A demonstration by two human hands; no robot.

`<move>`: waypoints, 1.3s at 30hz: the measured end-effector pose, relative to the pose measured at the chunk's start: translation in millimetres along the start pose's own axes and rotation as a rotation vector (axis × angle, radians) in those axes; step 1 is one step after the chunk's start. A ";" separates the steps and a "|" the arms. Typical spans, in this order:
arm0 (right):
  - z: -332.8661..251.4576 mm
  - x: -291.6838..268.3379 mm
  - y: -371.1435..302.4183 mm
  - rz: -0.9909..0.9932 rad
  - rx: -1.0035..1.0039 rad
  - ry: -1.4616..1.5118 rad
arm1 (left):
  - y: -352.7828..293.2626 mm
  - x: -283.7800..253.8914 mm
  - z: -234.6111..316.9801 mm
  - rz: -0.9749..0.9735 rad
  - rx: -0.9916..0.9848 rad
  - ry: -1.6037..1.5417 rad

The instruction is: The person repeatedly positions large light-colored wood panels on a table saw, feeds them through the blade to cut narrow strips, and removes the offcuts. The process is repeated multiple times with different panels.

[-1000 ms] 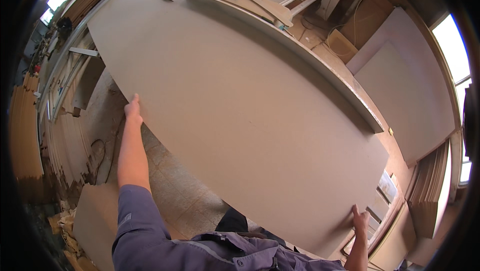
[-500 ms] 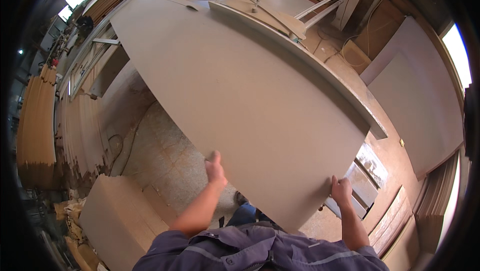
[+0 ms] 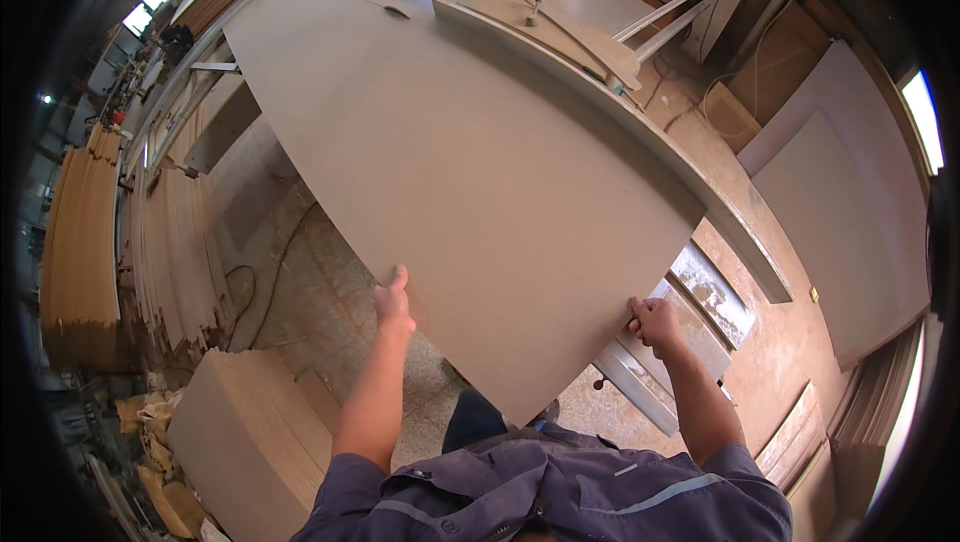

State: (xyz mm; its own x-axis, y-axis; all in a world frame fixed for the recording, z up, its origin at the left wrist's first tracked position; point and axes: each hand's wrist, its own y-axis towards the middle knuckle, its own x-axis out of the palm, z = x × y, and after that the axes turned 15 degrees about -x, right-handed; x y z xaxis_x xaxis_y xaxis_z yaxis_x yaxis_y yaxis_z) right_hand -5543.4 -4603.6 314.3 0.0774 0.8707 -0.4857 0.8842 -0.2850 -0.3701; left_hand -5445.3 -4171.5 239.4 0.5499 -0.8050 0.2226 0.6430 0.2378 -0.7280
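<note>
A large flat board (image 3: 440,162), smooth and grey-beige, stretches away from me across a saw table. My left hand (image 3: 395,300) grips its left edge, thumb on top and fingers hidden underneath. On the near right edge, my right hand (image 3: 652,322) is closed around the board, its fingertips partly out of sight. Along the board's right side runs a long metal fence (image 3: 600,100); near the right corner, board and fence stand slightly apart or touch, I cannot tell. A small dark curved piece (image 3: 397,11) shows at the far edge.
A slotted metal table section (image 3: 690,307) shows past the right corner. Stacked boards (image 3: 235,432) stand low at left, and upright strips (image 3: 80,242) farther left. Large sheets (image 3: 840,222) lean at right. A cable (image 3: 275,292) lies on the floor.
The board has slid away from me along the fence, its near corner now farther from my body. Both hands have moved forward with it, still holding its edges.
</note>
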 end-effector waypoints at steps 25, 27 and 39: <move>37.1 2.9 -14.6 0.029 -0.028 -0.073 | 11.8 -13.2 -46.9 -0.005 -0.012 0.035; 37.7 1.9 -18.9 0.014 -0.008 -0.078 | 8.6 -15.9 -52.1 0.008 0.011 0.038; 65.1 11.1 -22.9 0.037 -0.154 0.000 | -72.4 -26.9 -170.0 -0.189 -0.034 -0.042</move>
State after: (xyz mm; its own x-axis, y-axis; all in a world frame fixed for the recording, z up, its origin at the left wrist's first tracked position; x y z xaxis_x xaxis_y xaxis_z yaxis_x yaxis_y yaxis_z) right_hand -5592.7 -4613.5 265.8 0.1116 0.8608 -0.4966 0.9408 -0.2524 -0.2261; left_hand -5597.2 -4259.4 176.0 0.4432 -0.8099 0.3842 0.7191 0.0653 -0.6919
